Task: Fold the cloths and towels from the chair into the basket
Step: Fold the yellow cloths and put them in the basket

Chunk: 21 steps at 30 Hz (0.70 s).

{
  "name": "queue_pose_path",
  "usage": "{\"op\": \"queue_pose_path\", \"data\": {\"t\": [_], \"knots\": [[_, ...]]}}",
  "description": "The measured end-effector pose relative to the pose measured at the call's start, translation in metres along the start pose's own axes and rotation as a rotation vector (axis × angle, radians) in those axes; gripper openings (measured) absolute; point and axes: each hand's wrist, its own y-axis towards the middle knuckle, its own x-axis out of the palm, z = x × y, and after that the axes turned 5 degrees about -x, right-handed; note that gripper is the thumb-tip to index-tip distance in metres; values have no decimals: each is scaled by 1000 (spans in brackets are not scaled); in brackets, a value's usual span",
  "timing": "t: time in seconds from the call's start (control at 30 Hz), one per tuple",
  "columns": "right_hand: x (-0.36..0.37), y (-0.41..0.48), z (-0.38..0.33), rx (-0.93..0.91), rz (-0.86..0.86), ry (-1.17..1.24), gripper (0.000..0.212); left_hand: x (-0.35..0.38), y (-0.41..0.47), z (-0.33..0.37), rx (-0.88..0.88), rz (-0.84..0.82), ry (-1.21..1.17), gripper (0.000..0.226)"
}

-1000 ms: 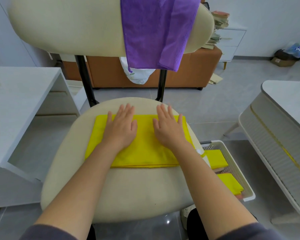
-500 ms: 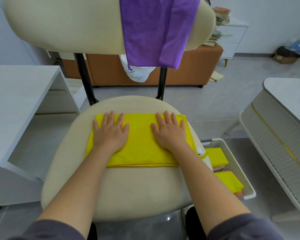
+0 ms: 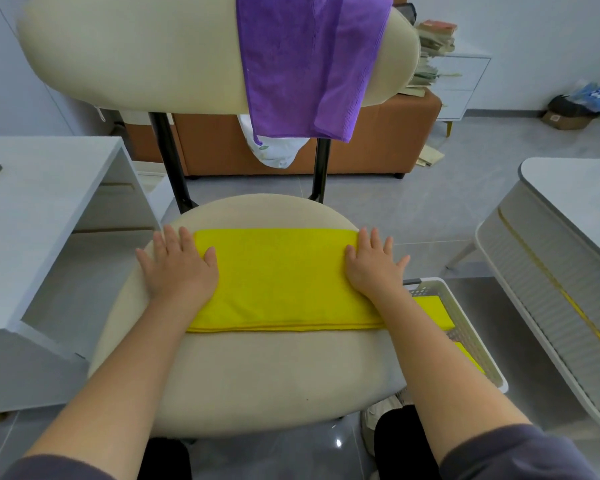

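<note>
A folded yellow cloth [image 3: 278, 278] lies flat across the cream chair seat [image 3: 257, 375]. My left hand [image 3: 177, 265] presses flat on its left end, fingers straight and spread, partly over the seat. My right hand [image 3: 374, 261] presses flat on its right end the same way. A purple towel [image 3: 305, 64] hangs over the chair's backrest [image 3: 136, 53]. A white plastic basket [image 3: 465, 327] stands on the floor to the right of the seat and holds folded yellow cloths [image 3: 433, 306], partly hidden by my right forearm.
A white desk [image 3: 39, 209] stands close on the left. A white ribbed table [image 3: 561, 258] stands on the right. Behind the chair are an orange cabinet [image 3: 378, 143], a white bag and a drawer unit stacked with books.
Both hands have slid apart along the yellow cloth, from its middle out to its left and right ends, smoothing it flat.
</note>
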Motion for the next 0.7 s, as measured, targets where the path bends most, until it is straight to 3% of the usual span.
{"op": "queue_pose_path", "data": {"t": [0.07,0.13,0.2,0.27,0.43,0.6,0.7], "knots": [[-4,0,2,-159,59,0,54,-4,-7,-5,125,80,-8,61],[-7,2,3,-289,28,24,52,-6,-14,-11,366,89,-104,63],[-7,2,5,-325,-62,21,50,-7,-26,-19,591,-35,-143,90],[-5,2,8,-329,-117,-18,52,-3,-32,-28,699,-127,-66,108],[-8,-5,13,-303,-124,-66,54,2,-20,-45,602,-55,-82,104],[-17,-18,13,-247,-30,-146,47,-6,-14,-38,365,377,-28,44],[-21,-24,13,-221,76,-175,41,-17,-29,-20,220,359,-77,19]]}}
